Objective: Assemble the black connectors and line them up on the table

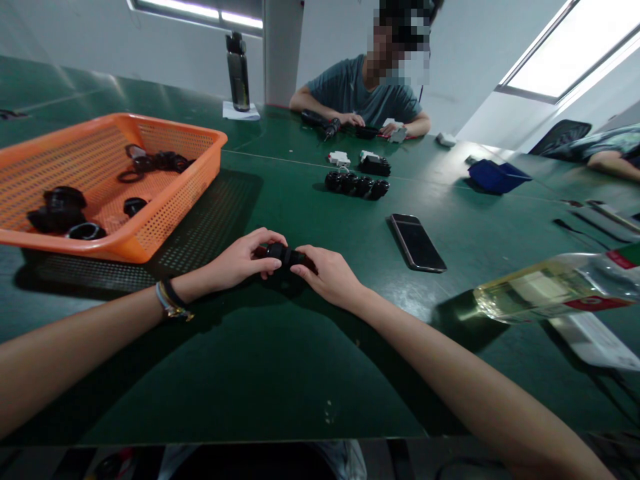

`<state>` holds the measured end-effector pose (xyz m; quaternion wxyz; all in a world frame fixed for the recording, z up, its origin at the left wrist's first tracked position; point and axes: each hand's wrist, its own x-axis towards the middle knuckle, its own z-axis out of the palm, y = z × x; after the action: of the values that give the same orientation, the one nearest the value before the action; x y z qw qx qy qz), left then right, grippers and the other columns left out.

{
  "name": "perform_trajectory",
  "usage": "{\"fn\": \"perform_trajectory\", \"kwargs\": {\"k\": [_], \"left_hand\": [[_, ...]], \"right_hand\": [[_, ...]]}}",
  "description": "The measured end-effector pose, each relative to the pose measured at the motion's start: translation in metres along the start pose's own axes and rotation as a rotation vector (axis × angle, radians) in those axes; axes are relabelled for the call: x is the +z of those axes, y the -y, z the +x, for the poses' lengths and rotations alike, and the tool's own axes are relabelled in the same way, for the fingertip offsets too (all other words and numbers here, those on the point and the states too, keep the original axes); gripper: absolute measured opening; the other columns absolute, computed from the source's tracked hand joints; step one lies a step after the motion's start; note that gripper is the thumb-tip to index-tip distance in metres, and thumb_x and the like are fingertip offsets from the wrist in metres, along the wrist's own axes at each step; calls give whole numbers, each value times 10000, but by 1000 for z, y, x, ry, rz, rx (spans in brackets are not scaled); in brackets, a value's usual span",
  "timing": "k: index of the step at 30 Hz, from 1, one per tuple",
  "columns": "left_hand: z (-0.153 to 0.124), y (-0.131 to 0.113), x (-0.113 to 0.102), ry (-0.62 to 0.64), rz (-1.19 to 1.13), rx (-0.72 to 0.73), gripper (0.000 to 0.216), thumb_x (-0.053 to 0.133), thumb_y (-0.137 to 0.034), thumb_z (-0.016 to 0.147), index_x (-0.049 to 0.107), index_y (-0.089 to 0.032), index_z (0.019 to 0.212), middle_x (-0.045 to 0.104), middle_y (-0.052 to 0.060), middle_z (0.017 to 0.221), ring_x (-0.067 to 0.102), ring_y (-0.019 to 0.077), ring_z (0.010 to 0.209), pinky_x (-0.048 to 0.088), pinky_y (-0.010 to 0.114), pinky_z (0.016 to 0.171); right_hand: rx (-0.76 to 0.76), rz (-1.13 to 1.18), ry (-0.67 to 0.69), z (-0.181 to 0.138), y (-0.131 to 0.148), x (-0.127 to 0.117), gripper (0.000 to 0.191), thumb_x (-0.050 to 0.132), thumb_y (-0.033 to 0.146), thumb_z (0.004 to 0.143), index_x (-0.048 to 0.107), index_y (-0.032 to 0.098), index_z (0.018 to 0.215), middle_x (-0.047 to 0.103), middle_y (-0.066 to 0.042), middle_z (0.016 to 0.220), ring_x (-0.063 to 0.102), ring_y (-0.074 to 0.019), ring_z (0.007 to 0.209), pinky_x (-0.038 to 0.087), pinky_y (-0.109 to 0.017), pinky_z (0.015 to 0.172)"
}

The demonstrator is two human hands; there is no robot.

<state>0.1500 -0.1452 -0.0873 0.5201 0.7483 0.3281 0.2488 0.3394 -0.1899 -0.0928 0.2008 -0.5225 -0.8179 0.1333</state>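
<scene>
Between my two hands is a black ribbed cylindrical fitting [283, 254], held low over the green table [280, 373]. My left hand [255, 256] is closed around its left end, with the thumb along the near side. At the other end, my right hand [323, 272] grips with the thumb and fingers. My fingers cover both ends of the fitting. Beyond my hands, a row of several similar black fittings [357, 185] lies on the table.
At left stands an orange perforated basket [173, 215] with several black parts. A phone [417, 243], a bottle of yellow liquid [540, 290] and a blue bin [497, 177] are at right. Across the table sits a person [367, 90] near a power drill [323, 125]; a dark water bottle [238, 73] stands far left.
</scene>
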Motion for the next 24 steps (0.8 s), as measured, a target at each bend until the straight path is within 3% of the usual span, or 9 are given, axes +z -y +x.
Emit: {"fn": "perform_trajectory", "kwargs": {"k": [10,24], "left_hand": [[1,0,-1,6,-6,15,319,578,-324,703,488,-169,967,455,9,945,536,65,583,503,221,516],[2,0,0,6,-27,20,319,582,-313,704,485,-168,971,459,10,932,537,74,607,509,212,500]], "right_hand": [[-126,93,-136,-3,-4,4,324,584,229,749,504,149,1053,597,-67,923,547,-158,821,451,-314,734],[-88,116,-143,-2,-6,6,273,584,160,747,495,158,1005,596,-49,885,557,-150,800,459,-312,729]]}}
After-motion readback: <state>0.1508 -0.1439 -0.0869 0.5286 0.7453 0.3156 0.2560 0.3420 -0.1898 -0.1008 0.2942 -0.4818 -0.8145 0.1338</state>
